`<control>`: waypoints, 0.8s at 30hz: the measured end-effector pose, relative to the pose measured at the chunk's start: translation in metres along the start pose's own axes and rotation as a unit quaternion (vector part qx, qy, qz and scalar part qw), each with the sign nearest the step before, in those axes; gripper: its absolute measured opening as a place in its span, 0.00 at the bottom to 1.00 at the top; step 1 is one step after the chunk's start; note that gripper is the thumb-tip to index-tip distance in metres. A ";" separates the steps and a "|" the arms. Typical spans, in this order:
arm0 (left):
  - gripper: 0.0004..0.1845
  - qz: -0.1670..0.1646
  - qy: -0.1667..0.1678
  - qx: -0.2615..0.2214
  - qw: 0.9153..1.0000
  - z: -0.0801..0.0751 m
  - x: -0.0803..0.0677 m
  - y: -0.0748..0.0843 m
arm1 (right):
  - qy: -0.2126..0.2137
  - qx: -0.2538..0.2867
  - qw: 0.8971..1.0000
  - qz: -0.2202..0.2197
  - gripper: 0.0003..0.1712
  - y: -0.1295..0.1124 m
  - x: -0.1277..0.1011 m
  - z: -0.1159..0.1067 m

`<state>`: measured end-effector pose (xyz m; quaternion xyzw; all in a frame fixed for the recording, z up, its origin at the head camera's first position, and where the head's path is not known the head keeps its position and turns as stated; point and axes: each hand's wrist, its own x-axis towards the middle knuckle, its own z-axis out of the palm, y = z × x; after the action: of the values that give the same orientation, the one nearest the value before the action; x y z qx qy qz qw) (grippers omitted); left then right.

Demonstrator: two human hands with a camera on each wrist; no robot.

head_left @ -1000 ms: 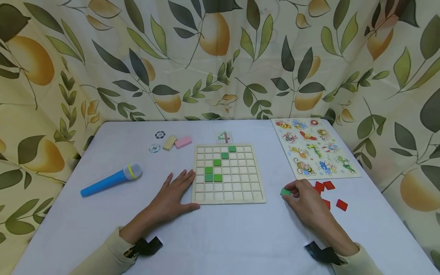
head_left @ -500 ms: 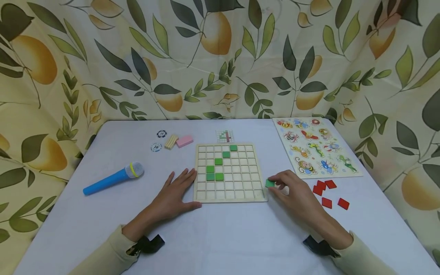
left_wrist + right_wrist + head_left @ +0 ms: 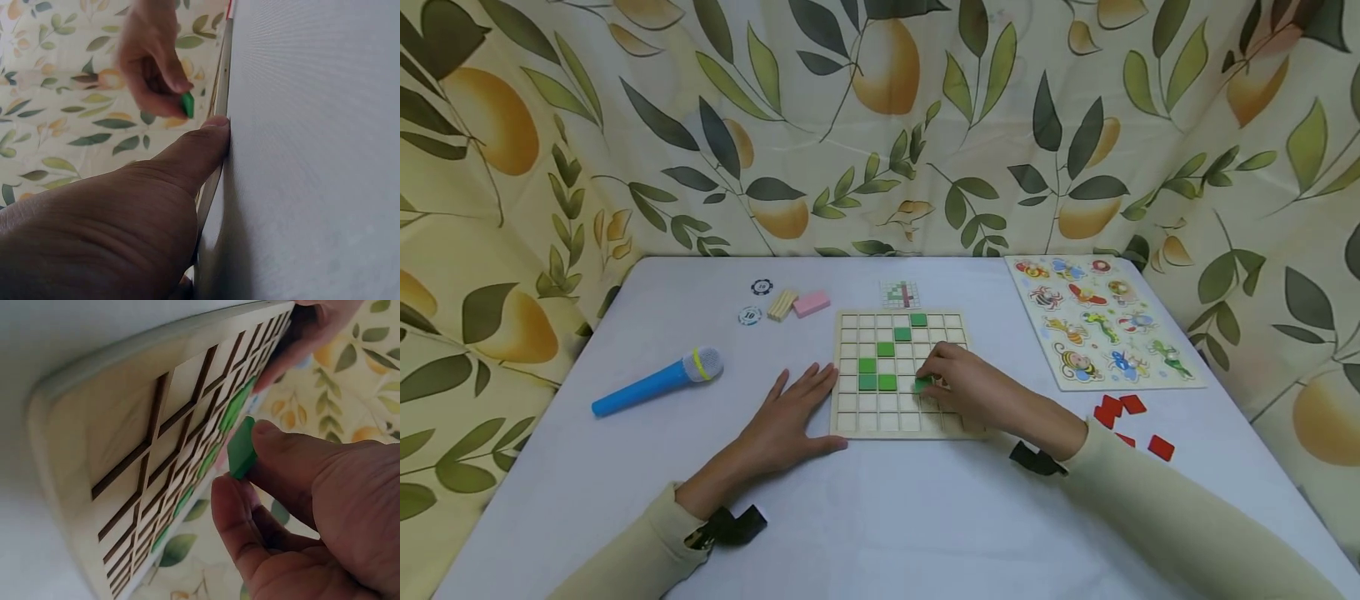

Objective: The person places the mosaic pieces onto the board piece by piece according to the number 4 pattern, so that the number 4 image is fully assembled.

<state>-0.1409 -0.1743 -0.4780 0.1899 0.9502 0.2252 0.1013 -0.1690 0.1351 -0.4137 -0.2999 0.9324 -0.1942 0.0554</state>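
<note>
A wooden grid board point(image 3: 910, 433) lies mid-table with several green tiles point(image 3: 886, 349) set in its squares. My right hand point(image 3: 977, 387) is over the board's right half, pinching one green tile point(image 3: 241, 447) between thumb and fingertips. In the right wrist view that tile is tilted and held apart from the grid. My left hand point(image 3: 782, 433) rests with spread, straight fingers at the board's left edge. Its thumb point(image 3: 200, 147) presses along the near edge, as the left wrist view shows.
Red tiles point(image 3: 1161, 447) lie loose at the right, below a sticker-like insect picture board point(image 3: 1123, 379). A small grid pattern card point(image 3: 899, 293) sits behind the board. To the left are a blue toy microphone point(image 3: 655, 383), a pink block point(image 3: 812, 303), beige sticks point(image 3: 782, 305) and two round chips point(image 3: 749, 315).
My right hand has carried the green tile leftward from beside the red tiles to over the board. The left hand stays at the board's edge; the head view has shifted slightly.
</note>
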 end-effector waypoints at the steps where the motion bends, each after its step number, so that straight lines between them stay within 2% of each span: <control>1: 0.59 0.001 0.001 0.001 1.000 0.000 0.000 0.000 | -0.008 -0.001 1.000 -0.001 0.14 0.000 0.005 0.001; 6: 0.59 -0.003 -0.001 0.000 1.000 0.000 0.000 -0.001 | -0.027 -0.002 1.000 -0.015 0.10 0.000 0.023 0.007; 12: 0.59 -0.005 -0.004 0.006 1.000 0.002 0.000 -0.001 | -0.038 0.000 0.999 -0.034 0.09 0.001 0.032 0.013; 24: 0.58 0.001 -0.002 0.009 1.000 -0.001 0.000 0.000 | -0.073 -0.002 0.997 0.000 0.06 0.002 0.046 0.011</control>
<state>-0.1410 -0.1747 -0.4771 0.1921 0.9519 0.2161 0.1017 -0.2055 0.1066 -0.4240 -0.3136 0.9261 -0.1700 0.1225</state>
